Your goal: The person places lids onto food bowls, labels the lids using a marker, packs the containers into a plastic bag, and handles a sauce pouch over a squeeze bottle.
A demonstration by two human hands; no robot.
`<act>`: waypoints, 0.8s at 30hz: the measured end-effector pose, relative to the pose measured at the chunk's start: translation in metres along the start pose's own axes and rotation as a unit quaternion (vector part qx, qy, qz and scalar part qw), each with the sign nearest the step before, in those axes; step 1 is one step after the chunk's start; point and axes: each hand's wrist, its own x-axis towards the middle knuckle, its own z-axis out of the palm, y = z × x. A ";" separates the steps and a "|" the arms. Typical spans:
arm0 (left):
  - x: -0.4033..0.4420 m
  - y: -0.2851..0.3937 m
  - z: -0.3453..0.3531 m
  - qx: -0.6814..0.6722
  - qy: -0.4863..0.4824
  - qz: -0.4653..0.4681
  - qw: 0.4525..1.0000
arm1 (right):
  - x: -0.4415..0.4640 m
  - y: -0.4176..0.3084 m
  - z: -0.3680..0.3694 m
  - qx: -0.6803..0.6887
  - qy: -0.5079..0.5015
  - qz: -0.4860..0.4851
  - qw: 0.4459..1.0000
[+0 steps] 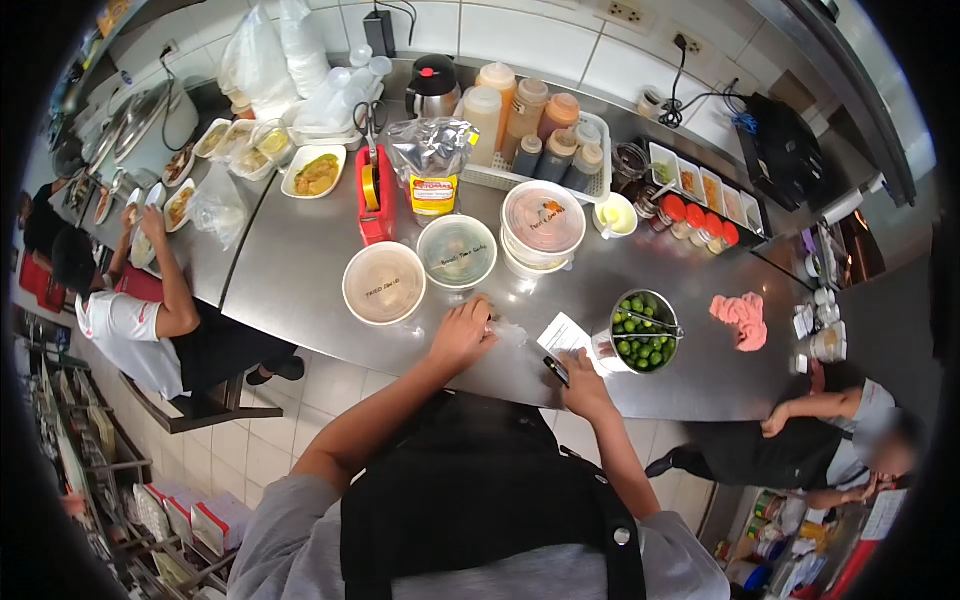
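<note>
Floor [322, 388] of pale tile underlies a steel counter [300, 250], its front edge [330, 352] and lidded tubs [458, 254] bounding a narrow strip [420, 338] where left hand [462, 335], half-curled, touches clear plastic [510, 334], hold unclear, and right hand [587, 385] clasps a dark pen [555, 370].

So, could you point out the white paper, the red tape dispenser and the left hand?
White paper [564, 334]: head view, on its upper face.
Red tape dispenser [377, 221]: head view, on its lower body.
Left hand [464, 334]: head view, on its back.
</note>
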 end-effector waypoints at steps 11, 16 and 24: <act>0.074 0.002 -0.062 -0.007 0.161 -0.078 0.984 | 0.010 0.014 -0.040 0.141 -0.069 -0.131 0.979; 0.107 -0.036 -0.060 0.023 0.097 -0.129 0.987 | 0.026 -0.020 -0.012 0.143 -0.045 -0.202 0.968; -0.014 0.015 -0.047 -0.023 0.192 -0.068 0.979 | 0.071 -0.056 0.004 0.201 -0.080 -0.194 0.957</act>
